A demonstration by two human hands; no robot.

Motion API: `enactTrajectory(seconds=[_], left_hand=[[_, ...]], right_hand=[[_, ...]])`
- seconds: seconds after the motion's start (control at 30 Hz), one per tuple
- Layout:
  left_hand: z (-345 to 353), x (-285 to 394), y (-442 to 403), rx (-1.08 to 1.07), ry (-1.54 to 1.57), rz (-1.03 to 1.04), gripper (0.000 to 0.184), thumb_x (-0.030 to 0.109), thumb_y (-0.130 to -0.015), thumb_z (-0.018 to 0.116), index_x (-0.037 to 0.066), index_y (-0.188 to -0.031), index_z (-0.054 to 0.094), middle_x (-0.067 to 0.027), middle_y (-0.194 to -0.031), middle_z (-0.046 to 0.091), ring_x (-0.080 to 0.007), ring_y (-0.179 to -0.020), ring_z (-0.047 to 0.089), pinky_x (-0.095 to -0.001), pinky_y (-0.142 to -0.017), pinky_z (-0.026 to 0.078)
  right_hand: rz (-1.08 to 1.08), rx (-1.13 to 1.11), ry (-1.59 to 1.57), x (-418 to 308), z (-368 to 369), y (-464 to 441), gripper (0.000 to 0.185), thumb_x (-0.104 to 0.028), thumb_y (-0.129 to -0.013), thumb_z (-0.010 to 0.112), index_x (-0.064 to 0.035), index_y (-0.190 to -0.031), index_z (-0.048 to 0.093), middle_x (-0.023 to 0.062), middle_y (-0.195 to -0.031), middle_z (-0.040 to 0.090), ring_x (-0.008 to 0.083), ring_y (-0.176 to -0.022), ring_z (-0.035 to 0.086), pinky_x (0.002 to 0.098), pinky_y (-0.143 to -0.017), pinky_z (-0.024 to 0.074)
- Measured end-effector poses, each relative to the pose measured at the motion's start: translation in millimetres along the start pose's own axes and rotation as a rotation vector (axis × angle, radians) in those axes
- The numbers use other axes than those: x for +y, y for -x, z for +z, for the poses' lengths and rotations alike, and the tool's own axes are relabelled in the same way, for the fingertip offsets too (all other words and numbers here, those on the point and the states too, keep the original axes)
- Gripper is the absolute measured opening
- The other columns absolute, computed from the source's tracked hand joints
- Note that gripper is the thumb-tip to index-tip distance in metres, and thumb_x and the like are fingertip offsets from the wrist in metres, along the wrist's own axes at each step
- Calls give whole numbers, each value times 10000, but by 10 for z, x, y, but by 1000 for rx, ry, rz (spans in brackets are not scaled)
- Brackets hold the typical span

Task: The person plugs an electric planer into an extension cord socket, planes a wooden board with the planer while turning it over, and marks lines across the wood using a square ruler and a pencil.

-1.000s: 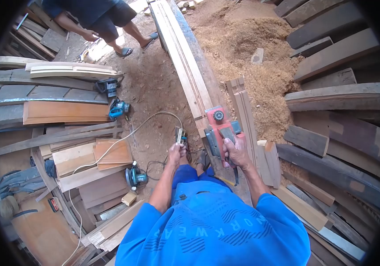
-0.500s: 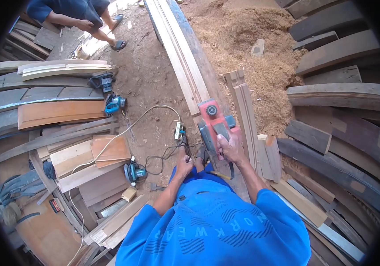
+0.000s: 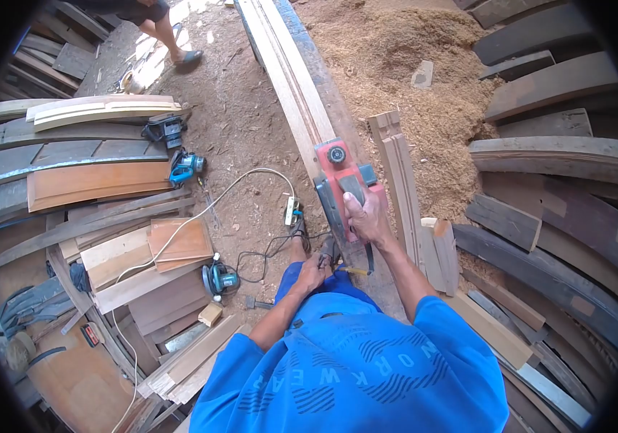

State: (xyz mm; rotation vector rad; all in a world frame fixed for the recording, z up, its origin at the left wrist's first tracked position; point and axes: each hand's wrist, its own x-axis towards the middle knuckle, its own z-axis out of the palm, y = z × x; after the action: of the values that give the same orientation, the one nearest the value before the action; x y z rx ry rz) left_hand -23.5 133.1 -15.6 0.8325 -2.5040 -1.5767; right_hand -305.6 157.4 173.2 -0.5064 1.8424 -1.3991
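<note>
My right hand (image 3: 368, 218) is wrapped round the handle of a red electric planer (image 3: 333, 169). The planer rests on the near end of a long grooved pale board (image 3: 287, 86), which lies on a narrow workbench (image 3: 316, 58). Low beside the bench, my left hand (image 3: 314, 273) is closed near my thighs, close to the planer's dark cord; what it holds, if anything, is too small to make out. A yellow-handled tool (image 3: 352, 270) lies at the bench's near end.
Another grooved timber (image 3: 398, 173) stands right of the bench, beside sawdust (image 3: 424, 43). Stacked planks line both sides. Teal power tools (image 3: 186, 167) and a circular tool (image 3: 220, 278) sit left. A power strip (image 3: 291, 211) with cables is on the ground. Another person's leg (image 3: 168, 40) shows upper left.
The planer and my right hand have moved up and left along the board. My left hand has left the power strip and come down towards my lap. The other person has stepped away.
</note>
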Motion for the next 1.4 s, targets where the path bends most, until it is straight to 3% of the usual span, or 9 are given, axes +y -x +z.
enactTrajectory(seconds=[0.1, 0.17, 0.3, 0.4, 0.7, 0.9, 1.0, 1.1, 1.4], left_hand=[[456, -628, 10, -167, 384, -218, 154, -2, -1009, 470, 13, -1101, 592, -73, -821, 597, -196, -692, 575, -346, -589, 471], [407, -483, -120, -242, 328, -135, 183, -12, -973, 489, 18, -1125, 587, -91, -843, 595, -213, -753, 571, -351, -636, 473], [18, 326, -256, -341, 84, -156, 454, -22, -790, 540, 6, -1240, 596, -280, -1053, 667, -449, -1010, 640, -485, -859, 501], [10, 435, -261, -396, 17, -172, 507, -14, -759, 549, 10, -1265, 571, -296, -1107, 626, -491, -1054, 590, -528, -885, 484], [113, 115, -113, -462, -22, -198, 541, 9, -749, 577, 109, -1278, 525, -289, -1091, 559, -507, -1061, 530, -575, -871, 445], [-20, 53, -41, -580, 133, -343, 484, 51, -785, 566, 75, -1263, 497, -318, -1135, 589, -509, -1131, 576, -563, -932, 458], [-29, -193, 136, -546, 131, -229, 480, 54, -808, 560, 62, -1281, 478, -318, -1127, 619, -494, -1152, 598, -544, -952, 467], [-305, 57, 170, -605, -7, -315, 392, -30, -828, 503, 31, -1215, 519, -240, -1083, 652, -431, -1106, 630, -467, -930, 480], [-731, 295, 138, -240, 15, -324, 160, 17, -870, 504, -2, -1007, 584, -247, -948, 662, -419, -940, 638, -487, -845, 496]], right_hand=[[1, 1, -25, -39, 29, -76, 514, -519, -992, 602, -7, -1034, 613, 1, -706, 573, 93, -579, 563, 287, -511, 469], [11, 0, -29, -58, 36, -119, 518, -524, -994, 600, -9, -1037, 615, -5, -709, 567, 90, -577, 558, 282, -514, 471], [-4, -4, -30, -113, 43, -198, 524, -535, -1000, 592, -12, -1036, 622, -11, -711, 560, 83, -575, 551, 270, -516, 471], [-70, 5, -47, -88, 70, -302, 531, -538, -1006, 585, -9, -1035, 628, -8, -711, 567, 82, -580, 556, 264, -514, 470], [-86, -18, 13, -165, 59, -590, 583, -530, -1005, 579, 37, -1133, 624, 15, -645, 572, 102, -574, 548, 312, -517, 452], [-83, -10, 4, -260, 87, -730, 559, -516, -1007, 581, 24, -1131, 651, 7, -650, 577, 95, -554, 555, 295, -501, 462], [-105, 12, 19, -312, 110, -812, 553, -525, -1009, 580, 10, -1117, 671, -3, -660, 578, 88, -546, 565, 275, -495, 472], [-67, 5, 64, -353, 116, -951, 521, -509, -1000, 583, 5, -1046, 656, 9, -653, 579, 111, -595, 559, 326, -536, 464], [-122, -14, 51, -394, 114, -1246, 606, -619, -963, 609, -15, -972, 667, 7, -666, 591, 105, -599, 579, 312, -543, 479]])
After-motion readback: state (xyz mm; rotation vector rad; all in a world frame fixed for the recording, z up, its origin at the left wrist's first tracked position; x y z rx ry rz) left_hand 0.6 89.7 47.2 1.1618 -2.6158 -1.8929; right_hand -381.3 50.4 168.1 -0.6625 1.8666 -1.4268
